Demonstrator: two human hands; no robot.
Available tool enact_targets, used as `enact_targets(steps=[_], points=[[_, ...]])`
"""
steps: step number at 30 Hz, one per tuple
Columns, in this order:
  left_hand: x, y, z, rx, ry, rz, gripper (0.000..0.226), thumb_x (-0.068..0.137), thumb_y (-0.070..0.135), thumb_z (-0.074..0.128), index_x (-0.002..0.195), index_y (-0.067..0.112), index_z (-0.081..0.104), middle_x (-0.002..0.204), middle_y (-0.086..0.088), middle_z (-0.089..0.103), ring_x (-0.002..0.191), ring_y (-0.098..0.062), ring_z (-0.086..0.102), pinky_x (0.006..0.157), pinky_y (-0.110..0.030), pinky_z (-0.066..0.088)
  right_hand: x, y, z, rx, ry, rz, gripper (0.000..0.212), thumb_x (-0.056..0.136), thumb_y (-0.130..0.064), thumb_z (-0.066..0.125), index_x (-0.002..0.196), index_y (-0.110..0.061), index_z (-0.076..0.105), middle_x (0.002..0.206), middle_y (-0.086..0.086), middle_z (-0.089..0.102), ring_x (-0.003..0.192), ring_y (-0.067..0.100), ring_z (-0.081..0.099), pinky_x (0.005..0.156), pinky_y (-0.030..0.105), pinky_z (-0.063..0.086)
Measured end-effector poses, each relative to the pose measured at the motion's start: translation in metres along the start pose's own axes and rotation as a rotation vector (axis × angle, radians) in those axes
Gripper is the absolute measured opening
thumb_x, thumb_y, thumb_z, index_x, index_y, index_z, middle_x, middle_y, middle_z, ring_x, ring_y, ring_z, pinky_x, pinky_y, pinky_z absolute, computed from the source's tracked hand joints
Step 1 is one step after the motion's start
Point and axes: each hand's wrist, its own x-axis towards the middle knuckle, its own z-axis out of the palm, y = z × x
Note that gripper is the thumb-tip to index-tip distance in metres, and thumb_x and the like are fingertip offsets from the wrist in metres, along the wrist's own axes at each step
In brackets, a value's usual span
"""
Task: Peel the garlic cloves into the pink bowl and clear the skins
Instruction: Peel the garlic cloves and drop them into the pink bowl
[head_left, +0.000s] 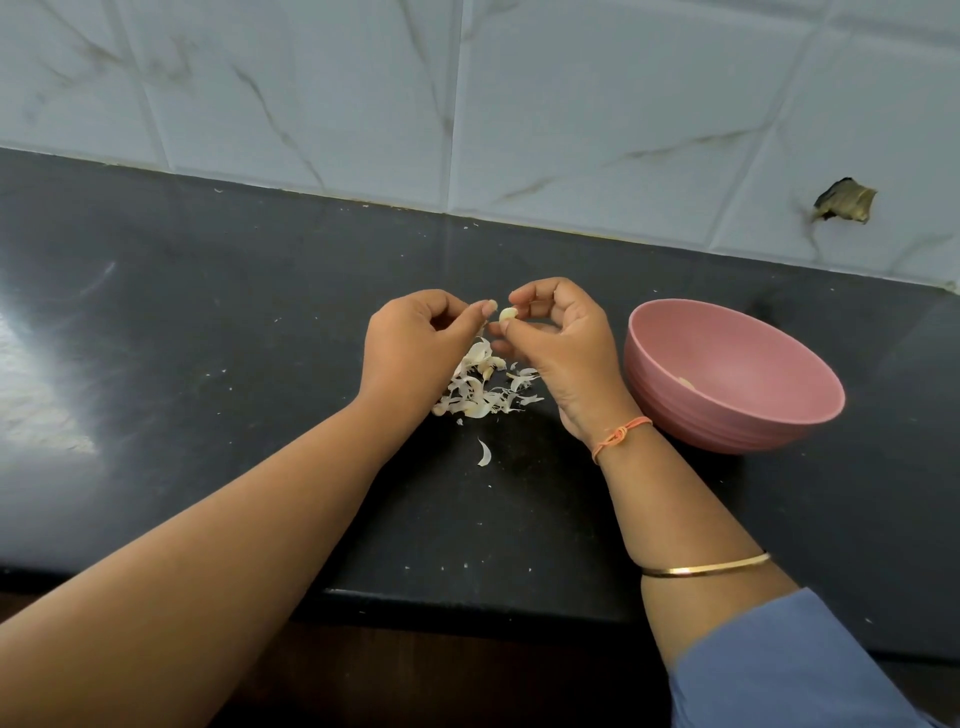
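Observation:
My right hand pinches a pale garlic clove between thumb and forefinger, held above the dark counter. My left hand is just to its left, fingers curled, pinching a thin strip of skin near the clove. Below both hands lies a pile of white garlic skins, with one loose curl of skin nearer to me. The pink bowl stands to the right of my right hand; a bit of peeled garlic shows inside it.
The black stone counter runs to a tiled wall at the back, with a broken hole in a tile at the right. The counter's front edge lies under my forearms.

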Motion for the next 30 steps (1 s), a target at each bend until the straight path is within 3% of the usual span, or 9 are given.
enact_targets(steps=[4, 9, 14, 23, 30], points=[[0.0003, 0.0000, -0.0002, -0.061, -0.010, 0.010, 0.010, 0.083, 0.028, 0.071, 0.074, 0.033, 0.068, 0.062, 0.017, 0.063, 0.057, 0.005, 0.055, 0.058, -0.013, 0.043, 0.0007, -0.0005, -0.0006, 0.061, 0.008, 0.013, 0.022, 0.081, 0.011, 0.062, 0.084, -0.010, 0.055, 0.080, 0.006, 0.060, 0.067, 0.013, 0.067, 0.063, 0.024, 0.057], [-0.0020, 0.0027, -0.0003, -0.151, -0.033, 0.021, 0.011, 0.086, 0.023, 0.068, 0.080, 0.031, 0.071, 0.069, 0.012, 0.068, 0.069, -0.006, 0.064, 0.072, -0.028, 0.056, 0.0015, 0.0003, -0.0019, 0.038, 0.015, -0.009, 0.015, 0.080, 0.005, 0.068, 0.079, -0.009, 0.062, 0.075, 0.004, 0.065, 0.064, 0.009, 0.066, 0.062, 0.020, 0.054], [-0.0005, 0.0020, -0.0002, -0.182, -0.041, -0.009, 0.015, 0.086, 0.024, 0.067, 0.073, 0.030, 0.069, 0.066, 0.001, 0.069, 0.066, -0.011, 0.063, 0.076, -0.041, 0.058, 0.0029, 0.0018, -0.0027, 0.007, 0.021, -0.004, 0.015, 0.080, 0.004, 0.069, 0.077, -0.010, 0.065, 0.076, 0.005, 0.067, 0.065, 0.009, 0.066, 0.064, 0.019, 0.054], [-0.0002, 0.0007, -0.0019, -0.145, -0.074, -0.003, 0.017, 0.088, 0.019, 0.065, 0.073, 0.028, 0.067, 0.064, 0.006, 0.065, 0.064, -0.009, 0.060, 0.068, -0.032, 0.054, 0.0010, -0.0007, -0.0034, 0.014, -0.017, -0.003, 0.015, 0.080, 0.006, 0.067, 0.078, -0.009, 0.067, 0.079, 0.010, 0.069, 0.071, 0.014, 0.068, 0.064, 0.018, 0.052], [-0.0009, 0.0020, -0.0005, -0.147, -0.082, -0.036, 0.015, 0.087, 0.017, 0.063, 0.074, 0.023, 0.068, 0.068, 0.005, 0.067, 0.067, -0.009, 0.063, 0.077, -0.039, 0.058, 0.0008, -0.0011, -0.0014, 0.073, -0.013, 0.030, 0.017, 0.081, 0.007, 0.065, 0.075, -0.010, 0.067, 0.075, 0.007, 0.068, 0.068, 0.013, 0.066, 0.064, 0.019, 0.053]])
